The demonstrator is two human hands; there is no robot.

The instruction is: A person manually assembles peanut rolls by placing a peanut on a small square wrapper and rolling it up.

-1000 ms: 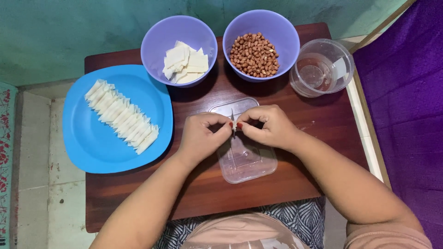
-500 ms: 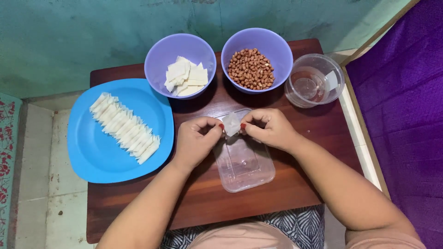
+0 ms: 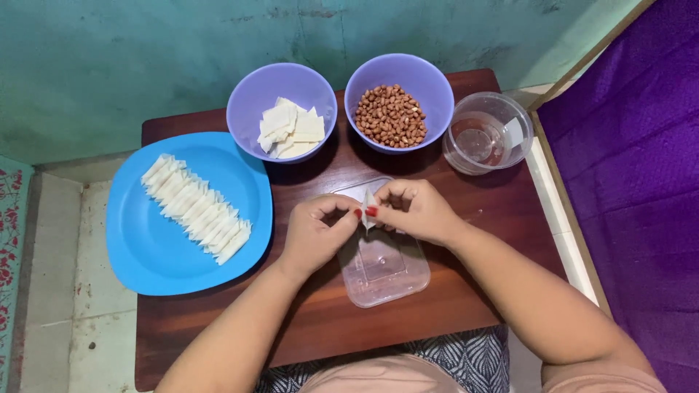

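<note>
Together both hands (image 3: 368, 222) pinch a small white wrapper (image 3: 369, 199)

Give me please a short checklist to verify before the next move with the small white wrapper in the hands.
1. Small white dough wrapper pinched by both hands, left hand and right hand: ok.
2. Filling inside the wrapper: cannot tell, fingers hide it.
3. Free space on the blue plastic plate beside the row of folded white pieces: ok.
4. Purple bowl of peanuts has stock: ok.
5. Purple bowl of flat white wrappers has stock: ok.
6. Clear round tub of water upright: ok.
</note>
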